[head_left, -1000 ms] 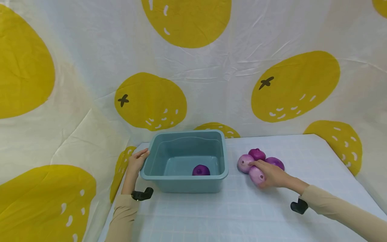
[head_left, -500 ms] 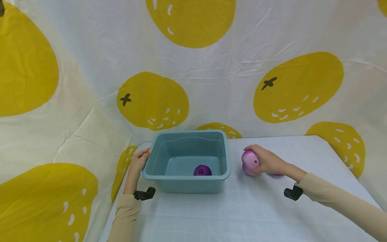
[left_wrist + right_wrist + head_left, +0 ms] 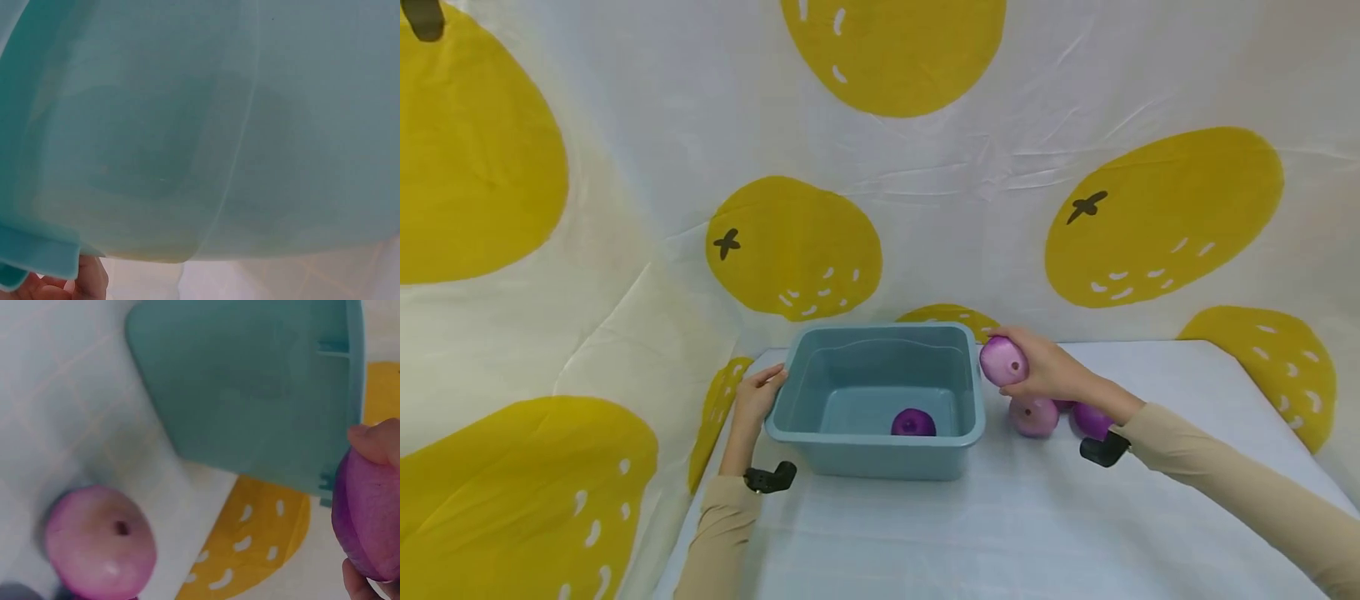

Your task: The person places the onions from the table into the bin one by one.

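Note:
A purple onion (image 3: 1003,361) is raised in my right hand (image 3: 1051,367), close to the right rim of a blue-green plastic basin (image 3: 887,461). The right wrist view shows thumb and fingers curled round this onion (image 3: 370,515). My left hand (image 3: 756,402) grips the basin's left rim; in the left wrist view the basin wall (image 3: 156,156) hides most of that hand (image 3: 90,278). Inside the basin lies a dark purple onion (image 3: 913,422). Below my right hand, a pale purple onion (image 3: 1033,417) rests on the table, with a darker onion (image 3: 1092,421) beside it and another partly hidden behind.
A white checked cloth covers the table (image 3: 880,533). Behind it and at the left hangs a white curtain (image 3: 955,217) printed with big yellow fruit. A black wrist camera (image 3: 1105,450) sits on my right wrist, another (image 3: 771,477) on my left.
My right hand has gripped the nearest onion of the group, lifted it and carried it up and left to the basin's rim. My left hand stays on the basin.

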A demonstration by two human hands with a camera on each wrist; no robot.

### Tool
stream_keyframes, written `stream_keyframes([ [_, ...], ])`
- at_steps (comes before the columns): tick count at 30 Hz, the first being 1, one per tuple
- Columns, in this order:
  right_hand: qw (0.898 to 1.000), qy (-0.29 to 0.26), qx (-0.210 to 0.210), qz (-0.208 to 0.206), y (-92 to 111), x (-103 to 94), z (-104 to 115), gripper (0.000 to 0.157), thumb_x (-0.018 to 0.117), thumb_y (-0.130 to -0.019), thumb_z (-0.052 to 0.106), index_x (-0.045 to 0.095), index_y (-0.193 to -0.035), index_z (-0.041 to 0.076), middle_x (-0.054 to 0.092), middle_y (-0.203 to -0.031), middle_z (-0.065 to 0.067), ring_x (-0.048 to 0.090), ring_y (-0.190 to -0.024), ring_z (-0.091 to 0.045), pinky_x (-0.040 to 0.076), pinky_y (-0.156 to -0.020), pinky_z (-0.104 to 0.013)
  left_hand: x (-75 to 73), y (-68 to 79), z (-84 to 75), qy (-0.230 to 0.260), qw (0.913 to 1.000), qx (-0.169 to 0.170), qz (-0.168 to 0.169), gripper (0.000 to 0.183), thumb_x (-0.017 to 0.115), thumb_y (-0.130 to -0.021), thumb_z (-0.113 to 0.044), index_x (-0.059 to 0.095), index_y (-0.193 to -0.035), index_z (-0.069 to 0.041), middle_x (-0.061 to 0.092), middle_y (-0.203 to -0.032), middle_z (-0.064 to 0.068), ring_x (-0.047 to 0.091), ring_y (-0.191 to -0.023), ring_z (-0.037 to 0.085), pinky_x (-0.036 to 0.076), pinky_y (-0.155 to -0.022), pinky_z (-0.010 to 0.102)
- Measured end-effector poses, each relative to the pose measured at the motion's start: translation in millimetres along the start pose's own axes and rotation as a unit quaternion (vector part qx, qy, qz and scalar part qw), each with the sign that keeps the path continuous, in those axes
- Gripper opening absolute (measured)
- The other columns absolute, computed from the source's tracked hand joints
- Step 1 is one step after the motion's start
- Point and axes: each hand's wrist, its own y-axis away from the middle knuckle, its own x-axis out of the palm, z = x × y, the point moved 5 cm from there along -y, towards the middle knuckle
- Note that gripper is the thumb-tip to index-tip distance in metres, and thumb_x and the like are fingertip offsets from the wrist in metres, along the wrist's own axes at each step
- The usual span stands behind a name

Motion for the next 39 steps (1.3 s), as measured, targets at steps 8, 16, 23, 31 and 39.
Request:
stream_keyframes([
  [8,0.998,0.003,-0.054,-0.011,-32,-3.1,19,0.081,0.082,-0.063,0.021,0.04,-0.131,0.013,0.049,-0.125,-0.007,0.05,-0.11,-0.024,0.049,-0.085,-0.044,2.0,-1.6,0.3,-0.001,1.0,0.004,-0.006,0.042,0.059,-0.086,-0.033,0.058,-0.122,-0.011,0.051,-0.131,0.015,0.048,-0.113,0.031,0.039,-0.094,0.045],
  [16,0.996,-0.006,-0.086,-0.003,-62,-0.9,49,0.08,0.081,-0.063,0.015,0.04,-0.131,0.013,0.048,-0.125,-0.005,0.047,-0.113,-0.022,0.05,-0.084,-0.043,-0.4,-1.1,2.0,-0.002,1.0,0.007,-0.003,0.042,0.058,-0.087,-0.033,0.058,-0.122,-0.011,0.05,-0.131,0.015,0.049,-0.113,0.032,0.039,-0.095,0.045],
  [23,0.994,0.008,-0.113,0.009,-84,7.2,69,0.078,0.083,-0.061,0.016,0.043,-0.128,0.016,0.05,-0.122,-0.004,0.046,-0.112,-0.021,0.05,-0.085,-0.042,1.8,-4.6,1.1,-0.013,0.9997,0.017,-0.011,0.04,0.059,-0.086,-0.034,0.06,-0.12,-0.012,0.056,-0.123,0.016,0.053,-0.101,0.028,0.043,-0.085,0.039],
  [31,0.988,0.032,-0.148,0.039,-107,24.0,90,0.077,0.082,-0.06,0.019,0.045,-0.127,0.017,0.05,-0.122,-0.005,0.048,-0.11,-0.022,0.048,-0.088,-0.041,4.7,-3.8,-0.7,0.001,0.9999,0.013,-0.011,0.038,0.06,-0.086,-0.031,0.061,-0.119,-0.012,0.056,-0.123,0.016,0.054,-0.103,0.029,0.043,-0.087,0.04],
  [39,0.976,0.035,-0.166,0.136,-116,54.7,112,0.075,0.08,-0.065,0.024,0.042,-0.13,0.022,0.047,-0.124,0.0,0.049,-0.107,-0.016,0.047,-0.089,-0.034,2.7,-5.0,2.8,0.003,0.9999,-0.007,-0.008,0.038,0.059,-0.086,-0.032,0.06,-0.12,-0.013,0.055,-0.125,0.015,0.052,-0.107,0.029,0.041,-0.09,0.042],
])
